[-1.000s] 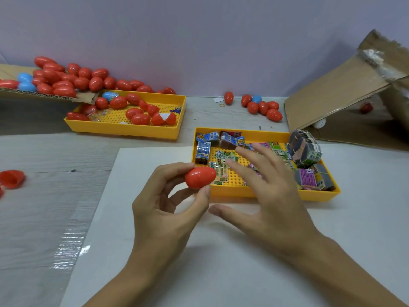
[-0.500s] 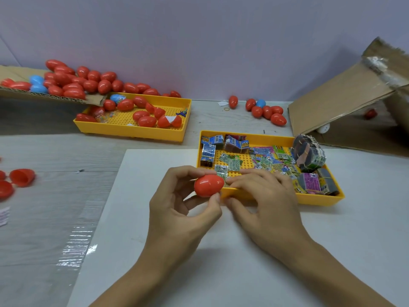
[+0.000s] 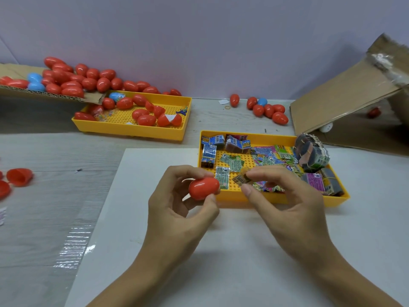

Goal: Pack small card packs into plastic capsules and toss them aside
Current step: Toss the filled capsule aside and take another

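My left hand (image 3: pixel 177 213) holds a closed red egg-shaped capsule (image 3: pixel 203 188) between thumb and fingertips, just in front of the near yellow tray (image 3: pixel 265 199). My right hand (image 3: pixel 285 202) pinches a small card pack (image 3: pixel 240 179) between thumb and forefinger over that tray's front edge. The tray is filled with several small printed card packs (image 3: pixel 234 162) and a banded bundle of packs (image 3: pixel 312 155) at its right end.
A second yellow tray (image 3: pixel 132 131) at the back left holds red capsules, with more spilling from a cardboard flap (image 3: pixel 44 93). Loose capsules (image 3: pixel 269 110) lie at the back centre. An open cardboard box (image 3: pixel 345 98) stands right. Red capsule halves (image 3: pixel 18 177) lie far left. A white mat (image 3: pixel 221 251) lies under my hands.
My right hand reached into the near tray, curled its fingers and lifted a small card pack toward the capsule. My left hand kept holding the red capsule.
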`<state>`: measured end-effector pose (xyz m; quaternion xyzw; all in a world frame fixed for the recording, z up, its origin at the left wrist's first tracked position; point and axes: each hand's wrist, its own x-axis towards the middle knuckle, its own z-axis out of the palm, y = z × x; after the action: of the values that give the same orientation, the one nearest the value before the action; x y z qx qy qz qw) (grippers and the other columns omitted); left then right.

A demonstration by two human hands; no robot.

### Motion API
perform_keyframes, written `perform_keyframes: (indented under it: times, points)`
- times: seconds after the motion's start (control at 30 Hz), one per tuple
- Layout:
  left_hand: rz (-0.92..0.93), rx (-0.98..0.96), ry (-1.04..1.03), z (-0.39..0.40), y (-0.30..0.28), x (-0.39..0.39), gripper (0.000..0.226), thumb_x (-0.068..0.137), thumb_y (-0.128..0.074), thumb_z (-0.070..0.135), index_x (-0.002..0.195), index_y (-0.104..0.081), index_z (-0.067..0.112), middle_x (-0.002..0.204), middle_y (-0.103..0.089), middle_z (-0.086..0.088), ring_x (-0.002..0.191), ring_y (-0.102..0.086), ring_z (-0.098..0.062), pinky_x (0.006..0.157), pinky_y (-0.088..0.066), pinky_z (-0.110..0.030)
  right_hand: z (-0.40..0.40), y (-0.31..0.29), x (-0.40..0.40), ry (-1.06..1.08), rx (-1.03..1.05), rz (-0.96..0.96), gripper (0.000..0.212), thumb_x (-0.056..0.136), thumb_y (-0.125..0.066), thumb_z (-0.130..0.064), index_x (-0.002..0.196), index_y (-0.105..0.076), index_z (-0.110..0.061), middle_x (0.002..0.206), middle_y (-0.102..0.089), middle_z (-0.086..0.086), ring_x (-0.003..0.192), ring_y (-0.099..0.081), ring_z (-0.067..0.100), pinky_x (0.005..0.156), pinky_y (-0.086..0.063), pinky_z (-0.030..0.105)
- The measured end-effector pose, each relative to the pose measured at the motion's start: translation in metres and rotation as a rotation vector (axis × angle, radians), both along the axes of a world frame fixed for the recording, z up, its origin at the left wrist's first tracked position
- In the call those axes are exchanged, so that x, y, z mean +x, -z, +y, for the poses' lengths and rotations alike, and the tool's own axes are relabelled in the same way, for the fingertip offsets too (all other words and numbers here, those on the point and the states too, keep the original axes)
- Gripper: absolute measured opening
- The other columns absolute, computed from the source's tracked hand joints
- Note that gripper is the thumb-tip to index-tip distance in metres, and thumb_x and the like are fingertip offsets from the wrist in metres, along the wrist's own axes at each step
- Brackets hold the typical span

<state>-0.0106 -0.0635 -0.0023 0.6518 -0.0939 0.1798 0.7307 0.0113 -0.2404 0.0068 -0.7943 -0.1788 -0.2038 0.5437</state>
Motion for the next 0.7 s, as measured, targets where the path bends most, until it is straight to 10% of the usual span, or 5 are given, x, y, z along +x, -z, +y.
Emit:
perform_keyframes:
  times: [0.17, 0.37, 0.7]
  points:
    - [0.057, 0.084, 0.043, 0.003, 0.000, 0.000, 0.032, 0.070, -0.053, -0.004, 0.084, -0.050, 0.025, 0.085, -0.066, -0.005, 0.075, -0.059, -0.013, 0.064, -0.047, -0.020, 0.005, -0.006, -0.009, -0.118, 0.230, 0.089, 0.013, 0.077, -0.076, -0.014, 0.087, -0.073, -0.021, 0.091, -0.074, -0.005, 0.084, -0.071, 0.015, 0.074, -0.057, 0.022]
    - [0.048, 0.248, 0.126, 0.002, -0.005, -0.005, 0.021, 0.080, -0.059, 0.031, 0.097, -0.070, 0.027, 0.093, -0.069, 0.007, 0.092, -0.066, -0.015, 0.073, -0.049, -0.012, 0.009, -0.011, -0.011, -0.230, 0.477, 0.408, 0.025, 0.069, -0.079, -0.011, 0.092, -0.071, -0.013, 0.072, -0.073, 0.011, 0.061, -0.070, 0.021, 0.060, -0.055, 0.023]
    - [0.022, 0.273, 0.033, -0.001, -0.006, -0.004, 0.014, 0.081, -0.077, 0.025, 0.093, -0.075, 0.018, 0.085, -0.069, 0.006, 0.085, -0.067, -0.016, 0.069, -0.050, -0.015, 0.011, -0.016, -0.014, -0.159, 0.492, 0.495, 0.039, 0.068, -0.077, -0.025, 0.102, -0.065, -0.012, 0.067, -0.071, 0.010, 0.041, -0.061, 0.023, 0.046, -0.050, 0.026]
